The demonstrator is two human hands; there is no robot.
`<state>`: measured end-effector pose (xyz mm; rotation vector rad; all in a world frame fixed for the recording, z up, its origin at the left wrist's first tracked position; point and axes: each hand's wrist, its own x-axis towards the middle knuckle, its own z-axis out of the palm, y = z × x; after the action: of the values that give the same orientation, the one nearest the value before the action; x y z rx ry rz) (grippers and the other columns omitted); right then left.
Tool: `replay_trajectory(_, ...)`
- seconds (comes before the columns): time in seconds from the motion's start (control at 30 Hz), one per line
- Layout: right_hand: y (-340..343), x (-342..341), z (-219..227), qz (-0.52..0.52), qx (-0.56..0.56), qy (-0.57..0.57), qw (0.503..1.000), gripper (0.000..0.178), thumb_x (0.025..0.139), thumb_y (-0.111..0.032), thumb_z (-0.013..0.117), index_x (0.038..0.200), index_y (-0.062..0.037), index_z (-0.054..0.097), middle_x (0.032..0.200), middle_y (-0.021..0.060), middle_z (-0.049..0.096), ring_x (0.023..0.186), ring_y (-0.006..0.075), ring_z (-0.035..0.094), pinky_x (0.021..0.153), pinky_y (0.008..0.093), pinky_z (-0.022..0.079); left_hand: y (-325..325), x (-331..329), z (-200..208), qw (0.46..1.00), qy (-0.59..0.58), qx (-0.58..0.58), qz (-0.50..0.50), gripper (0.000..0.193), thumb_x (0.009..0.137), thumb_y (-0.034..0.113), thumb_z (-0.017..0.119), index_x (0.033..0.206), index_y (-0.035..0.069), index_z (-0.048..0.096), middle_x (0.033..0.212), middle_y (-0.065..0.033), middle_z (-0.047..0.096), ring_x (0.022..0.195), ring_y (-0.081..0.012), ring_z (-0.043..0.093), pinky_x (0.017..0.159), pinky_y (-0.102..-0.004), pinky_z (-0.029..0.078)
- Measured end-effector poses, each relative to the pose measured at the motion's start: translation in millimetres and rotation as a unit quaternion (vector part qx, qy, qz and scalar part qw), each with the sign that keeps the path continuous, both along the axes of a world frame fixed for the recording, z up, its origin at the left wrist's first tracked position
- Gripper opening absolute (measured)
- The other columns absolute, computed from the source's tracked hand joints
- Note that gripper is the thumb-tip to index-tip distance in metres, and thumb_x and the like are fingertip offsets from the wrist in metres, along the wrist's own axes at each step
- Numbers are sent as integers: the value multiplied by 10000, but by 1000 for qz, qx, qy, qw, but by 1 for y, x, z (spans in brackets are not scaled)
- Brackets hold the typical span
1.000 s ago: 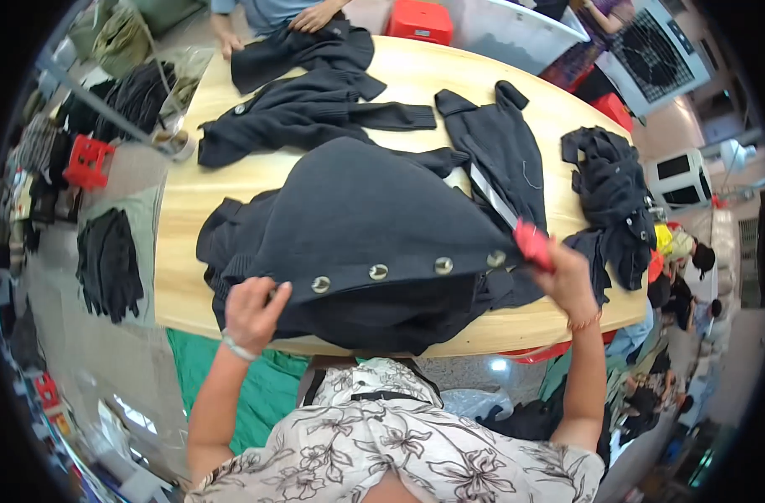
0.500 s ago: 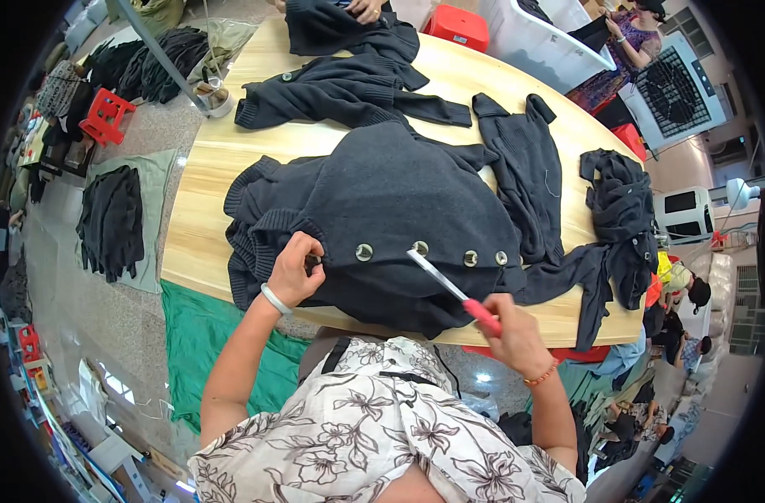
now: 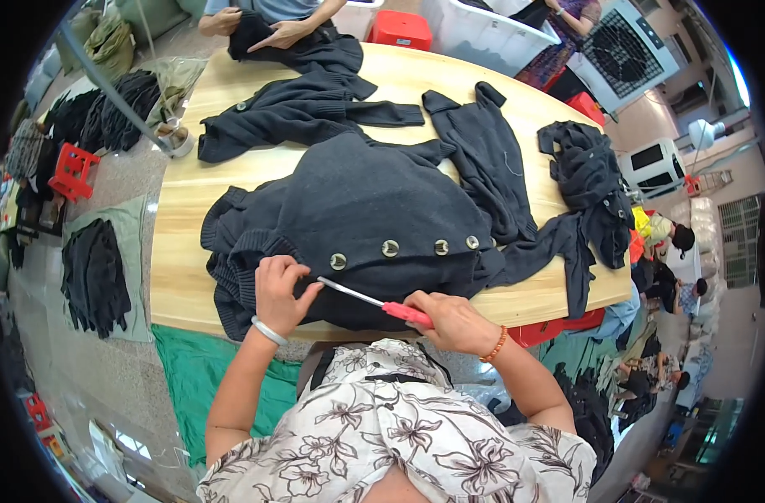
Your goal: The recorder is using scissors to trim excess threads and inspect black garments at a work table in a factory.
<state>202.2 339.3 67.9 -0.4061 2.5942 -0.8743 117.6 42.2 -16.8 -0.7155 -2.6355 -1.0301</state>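
Note:
A dark grey knit cardigan (image 3: 374, 193) with several large round buttons lies spread in front of me on the wooden table. My left hand (image 3: 280, 289) is closed in a pinch on its edge, left of the button row and beside a ribbed part. In my right hand (image 3: 458, 323) is a tool with a red handle and a long slim metal blade (image 3: 353, 292). Its tip is by my left fingertips, at the cardigan's edge. What lies between those fingertips is too small to make out.
More dark knit garments (image 3: 491, 159) lie across the table (image 3: 181, 289). Opposite, a person's hands (image 3: 286, 35) handle another dark knit. Beyond the far edge are a red stool (image 3: 399, 31) and a white bin (image 3: 487, 42). A green cloth (image 3: 202, 377) covers floor at the near left.
My right hand has brought the tool left and down, from above the buttons to my left fingertips. The view has shifted, and more of the person opposite shows.

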Motion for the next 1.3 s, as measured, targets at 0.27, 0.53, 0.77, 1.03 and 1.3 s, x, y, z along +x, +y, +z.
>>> replay_trajectory(0.27,39,26,12,-66,127,-52,988,285,889,-206,658,1138,-104,564,812,173,670,794,375,662,710,475,495,51,-23,-14,975,-185,96,-79,290,725,-2,774,970,34,624,874,-100,555,758,-267,595,685,-352,500)
replay_trajectory(0.53,32,31,9,-87,20,-39,995,323,907,-256,660,1192,-131,573,926,167,641,866,363,644,754,463,506,67,-21,15,993,-14,-18,-116,225,715,54,792,908,36,677,883,-81,630,947,-295,584,809,-388,478)
replay_trajectory(0.77,75,48,18,-145,86,-49,984,244,910,-236,610,1112,-105,573,840,190,676,841,385,664,755,492,499,130,-31,9,984,-46,47,-163,308,712,-27,742,984,37,611,917,-129,557,857,-333,584,734,-410,485)
replay_trajectory(1.03,79,56,3,-130,48,-87,987,285,912,-341,637,1055,-102,577,824,179,664,828,393,657,744,497,496,127,-36,10,950,-230,69,-200,157,736,-33,728,874,18,673,851,-116,620,752,-293,616,677,-372,503)
replay_trajectory(1.3,134,89,-4,-220,34,29,974,278,889,-253,666,1129,-127,607,811,145,650,804,342,658,735,452,507,211,-27,13,971,-14,-59,-230,444,704,-17,749,1119,38,601,990,-139,583,922,-338,570,809,-414,486)
